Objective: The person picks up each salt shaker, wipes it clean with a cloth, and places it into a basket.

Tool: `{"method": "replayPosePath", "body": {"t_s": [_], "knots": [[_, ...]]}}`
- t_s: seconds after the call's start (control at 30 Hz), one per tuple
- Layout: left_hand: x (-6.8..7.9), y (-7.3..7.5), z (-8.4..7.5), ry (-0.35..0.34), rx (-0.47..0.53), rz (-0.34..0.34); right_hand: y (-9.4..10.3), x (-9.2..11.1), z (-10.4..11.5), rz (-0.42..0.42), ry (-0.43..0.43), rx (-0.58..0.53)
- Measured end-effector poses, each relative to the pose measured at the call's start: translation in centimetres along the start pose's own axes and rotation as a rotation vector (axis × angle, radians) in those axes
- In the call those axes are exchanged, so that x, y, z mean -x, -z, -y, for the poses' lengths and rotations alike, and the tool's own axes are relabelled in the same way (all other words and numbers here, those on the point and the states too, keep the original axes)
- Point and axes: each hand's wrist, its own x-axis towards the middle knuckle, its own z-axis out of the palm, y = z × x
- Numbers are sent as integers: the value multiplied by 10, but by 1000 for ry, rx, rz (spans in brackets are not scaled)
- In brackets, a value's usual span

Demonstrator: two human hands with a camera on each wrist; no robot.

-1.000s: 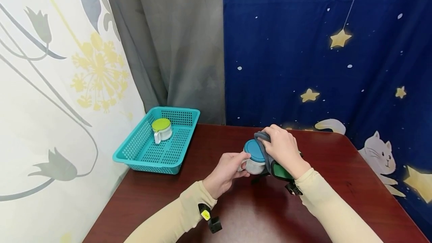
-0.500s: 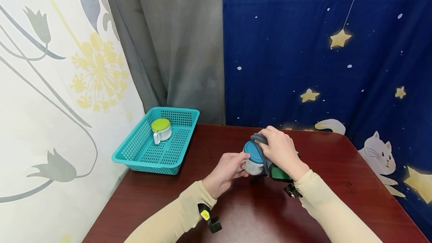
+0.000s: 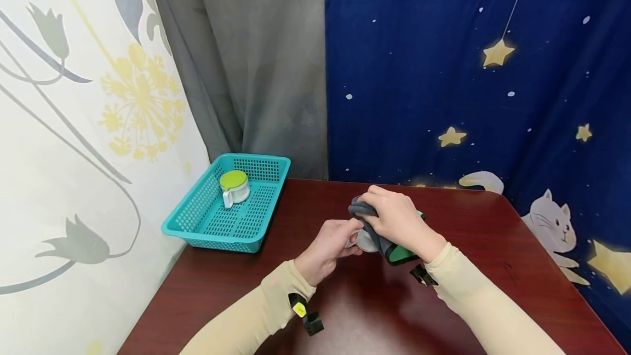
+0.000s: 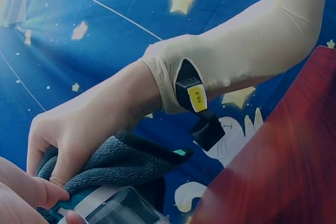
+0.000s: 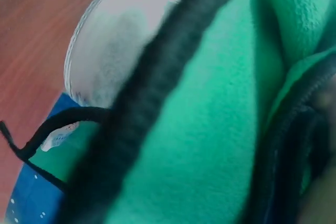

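Observation:
Held above the table, a clear jar with a white handle [image 3: 366,241] has its handle side in my left hand [image 3: 326,246], thumb on top near the lid. My right hand [image 3: 394,219] grips a cloth [image 3: 382,242], dark grey on one side and green on the other, and holds it over the jar's top. The cloth hides the blue lid in the head view; a sliver of the lid's rim [image 4: 80,198] shows in the left wrist view. Close up in the right wrist view, the jar's body [image 5: 113,45] lies beside the cloth's dark edge.
A turquoise basket [image 3: 212,239] stands at the table's back left. Inside it is a similar jar with a green lid [image 3: 234,179]. The dark red table [image 3: 305,207] meets grey and blue star-patterned curtains [image 3: 419,70] behind, and a floral curtain hangs on the left.
My right hand has moved the cloth leftward across the jar's lid, which it now covers. My left hand has stayed nearly still on the jar.

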Motion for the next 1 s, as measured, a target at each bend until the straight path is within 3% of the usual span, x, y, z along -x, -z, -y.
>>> {"method": "replayPosePath", "body": {"t_s": [0.17, 0.37, 0.53, 0.7, 0.83, 1.0], "knots": [[-1, 1, -3, -23, -19, -17, -2, -9, -6, -40, -16, 91], [-3, 5, 0, -43, 27, -67, -4, -16, -21, -37, -134, 156], [-4, 9, 0, -39, 61, -74, 1, -14, -27, 17, -211, 76], [-5, 11, -5, -29, 104, -66, 6, -13, -30, 13, -235, -59], [-8, 13, -8, -35, 118, -65, 6, -10, -29, -28, -280, -153], [-12, 15, -14, -44, 149, -79, 0, -6, -20, -146, -378, -217]]}}
